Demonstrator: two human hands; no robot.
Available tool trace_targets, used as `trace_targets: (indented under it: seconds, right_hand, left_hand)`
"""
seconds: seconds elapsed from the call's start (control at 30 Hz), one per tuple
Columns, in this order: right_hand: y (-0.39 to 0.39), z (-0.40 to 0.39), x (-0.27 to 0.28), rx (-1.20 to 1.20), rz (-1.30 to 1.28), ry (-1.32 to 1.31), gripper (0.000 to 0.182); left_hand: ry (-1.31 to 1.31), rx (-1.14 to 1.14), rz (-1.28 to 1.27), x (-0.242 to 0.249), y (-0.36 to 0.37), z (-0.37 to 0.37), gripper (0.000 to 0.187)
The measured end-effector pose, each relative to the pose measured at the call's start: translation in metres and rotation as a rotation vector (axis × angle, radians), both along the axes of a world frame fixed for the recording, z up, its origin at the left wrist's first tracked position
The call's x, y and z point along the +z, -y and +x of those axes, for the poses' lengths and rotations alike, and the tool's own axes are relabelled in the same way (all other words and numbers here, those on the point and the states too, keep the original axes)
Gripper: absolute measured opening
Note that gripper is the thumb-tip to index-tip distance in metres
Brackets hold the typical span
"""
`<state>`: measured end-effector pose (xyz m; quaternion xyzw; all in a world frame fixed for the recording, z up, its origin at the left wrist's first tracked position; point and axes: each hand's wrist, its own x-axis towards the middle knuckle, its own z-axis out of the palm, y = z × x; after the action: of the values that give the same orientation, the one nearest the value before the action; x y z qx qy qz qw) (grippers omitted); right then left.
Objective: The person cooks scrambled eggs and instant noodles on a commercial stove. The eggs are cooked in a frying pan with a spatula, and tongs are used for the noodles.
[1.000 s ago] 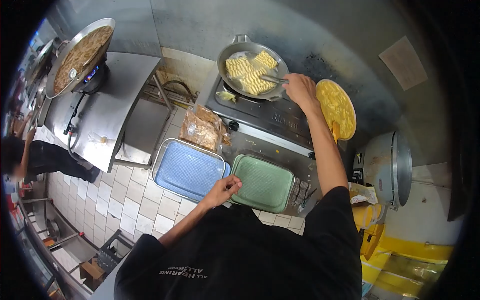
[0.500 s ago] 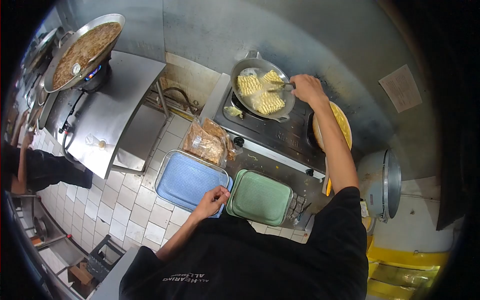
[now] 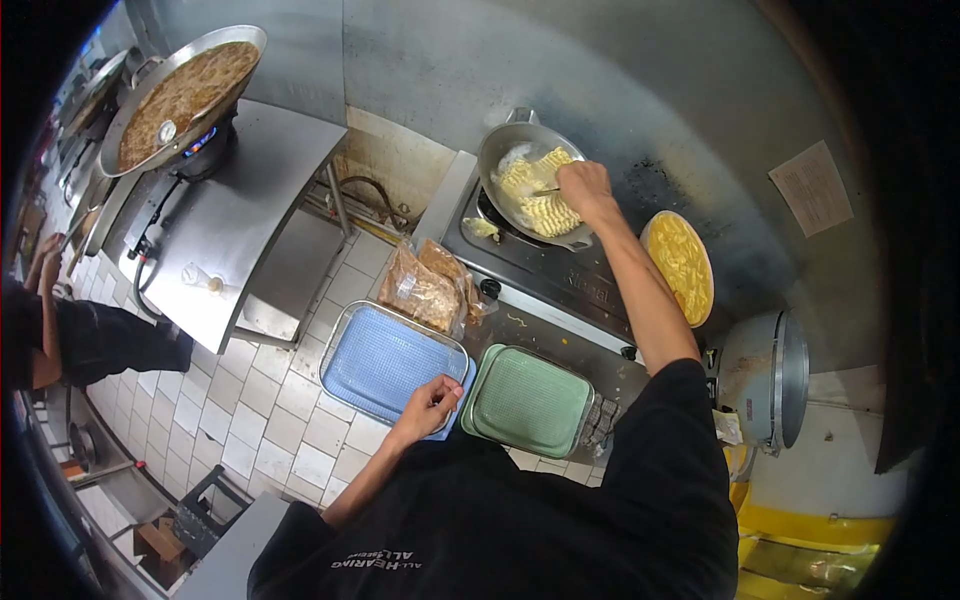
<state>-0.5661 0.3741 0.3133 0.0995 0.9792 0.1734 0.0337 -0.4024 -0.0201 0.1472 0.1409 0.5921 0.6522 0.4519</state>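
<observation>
Blocks of yellow instant noodles (image 3: 552, 215) lie in pale, bubbling liquid inside a metal wok (image 3: 497, 150) on the stove. Over the wok's right side, my right hand (image 3: 584, 190) is closed around a utensil (image 3: 546, 192). Its thin metal shaft reaches into the noodles, where the far end is hidden. My left hand (image 3: 432, 402) hangs low with its fingers curled in and nothing showing in them. It overlaps the near right corner of a blue mesh-patterned basket (image 3: 385, 360). Right of that hand sits a green basket (image 3: 530, 400) with a similar pattern.
Bags of brown food (image 3: 425, 290) lie beyond the blue basket. A bowl of yellow food (image 3: 680, 265) stands right of the stove (image 3: 560, 270), near a large metal pot (image 3: 765, 380). At left, a big wok of brown liquid (image 3: 190, 100) sits over a blue flame; another person (image 3: 90, 340) is nearby.
My right hand has moved left over the wok with the utensil, and the noodles have shifted. My left hand stays curled by the baskets. The whole view has shifted slightly.
</observation>
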Motion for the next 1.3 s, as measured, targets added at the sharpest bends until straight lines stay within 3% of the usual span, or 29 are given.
trace_targets:
  seconds: [0.27,0.37,0.53,0.77,1.03,1.23,1.3]
  right_hand:
    - [-0.002,0.004,0.071,-0.122,0.027,-0.095,0.017]
    - [-0.025,-0.009,0.06,-0.259,-0.072,-0.142,0.023]
    - [-0.052,-0.02,-0.004,-0.402,-0.145,-0.191,0.025]
    - [-0.051,-0.023,-0.003,-0.358,-0.127,-0.04,0.023]
    - [-0.026,-0.005,0.051,-0.313,-0.095,-0.02,0.024]
    - [-0.045,0.006,-0.009,-0.232,-0.019,0.12,0.024]
    - [-0.043,0.013,0.007,-0.239,-0.022,0.074,0.024]
  left_hand:
    - [-0.017,0.053,-0.037,-0.004,0.009,-0.006,0.017]
    - [-0.001,0.029,-0.093,0.0,0.01,-0.012,0.018]
    - [-0.061,0.132,-0.002,-0.015,0.013,-0.005,0.02]
    - [-0.009,0.125,-0.072,-0.016,0.019,-0.007,0.02]
    - [-0.04,0.129,-0.06,-0.019,0.019,-0.008,0.022]
    - [-0.055,0.129,-0.048,-0.02,0.015,-0.007,0.021]
    - [-0.059,0.136,-0.034,-0.019,0.014,-0.01,0.02]
